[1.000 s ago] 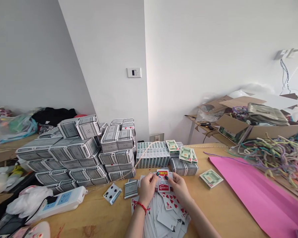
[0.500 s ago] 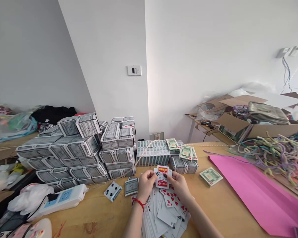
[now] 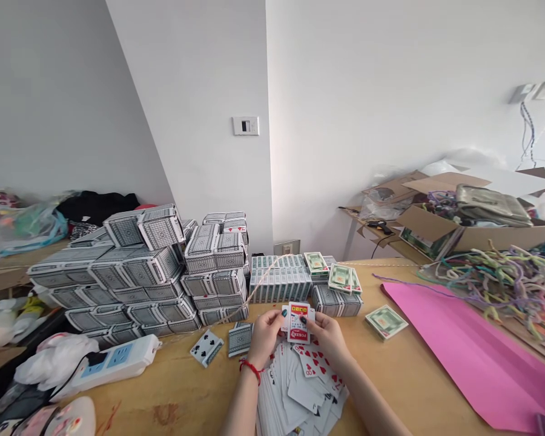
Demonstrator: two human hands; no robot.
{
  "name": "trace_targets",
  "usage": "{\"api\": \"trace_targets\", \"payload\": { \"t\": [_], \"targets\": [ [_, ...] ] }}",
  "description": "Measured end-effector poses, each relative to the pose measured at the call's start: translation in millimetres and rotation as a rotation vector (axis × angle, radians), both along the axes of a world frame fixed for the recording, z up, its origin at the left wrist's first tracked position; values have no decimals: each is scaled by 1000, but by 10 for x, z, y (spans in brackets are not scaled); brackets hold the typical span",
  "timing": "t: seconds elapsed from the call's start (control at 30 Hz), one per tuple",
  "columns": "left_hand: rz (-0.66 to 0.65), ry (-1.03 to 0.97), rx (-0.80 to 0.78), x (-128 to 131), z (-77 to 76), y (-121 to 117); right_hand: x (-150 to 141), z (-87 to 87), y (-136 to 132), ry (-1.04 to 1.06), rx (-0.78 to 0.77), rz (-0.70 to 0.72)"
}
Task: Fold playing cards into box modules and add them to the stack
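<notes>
My left hand (image 3: 264, 335) and my right hand (image 3: 326, 337) both pinch a small stack of playing cards (image 3: 298, 323) held upright, its front card red and white with "POKER" printed on it. Under my hands a loose heap of face-up cards (image 3: 300, 387) lies spread on the wooden table (image 3: 186, 393). A red string circles my left wrist. Two single decks lie to the left: a spade card pack (image 3: 206, 347) and a patterned deck (image 3: 240, 338).
A big pile of wrapped card packs (image 3: 136, 275) stands at the left, more packs (image 3: 279, 284) behind my hands, a green-backed deck (image 3: 386, 321) to the right. A white power strip (image 3: 109, 365), a pink sheet (image 3: 463, 357), tangled cords (image 3: 504, 275) and a cardboard box (image 3: 458, 233) surround the area.
The view has shifted slightly; my hands keep gripping the same small stack with little movement.
</notes>
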State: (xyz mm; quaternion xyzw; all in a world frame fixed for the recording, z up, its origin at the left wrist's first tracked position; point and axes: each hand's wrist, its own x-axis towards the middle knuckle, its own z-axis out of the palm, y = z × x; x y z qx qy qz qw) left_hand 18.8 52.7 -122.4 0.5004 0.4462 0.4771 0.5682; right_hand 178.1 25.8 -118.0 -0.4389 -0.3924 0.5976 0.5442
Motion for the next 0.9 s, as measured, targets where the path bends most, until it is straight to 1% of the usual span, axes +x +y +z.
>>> {"api": "trace_targets", "payload": {
  "t": [0.17, 0.33, 0.63, 0.9],
  "targets": [
    [-155, -125, -97, -89, 82, -21, 23, -36, 14, 22, -23, -3],
    [-230, -199, -152, -87, 133, -47, 25, -39, 7, 54, -42, -6],
    [-266, -248, -192, -35, 130, -58, 30, -40, 20, 80, -44, -26],
    [-231, -236, -178, 56, 75, -52, 33, -101, 40, 72, -43, -59]
  ]
}}
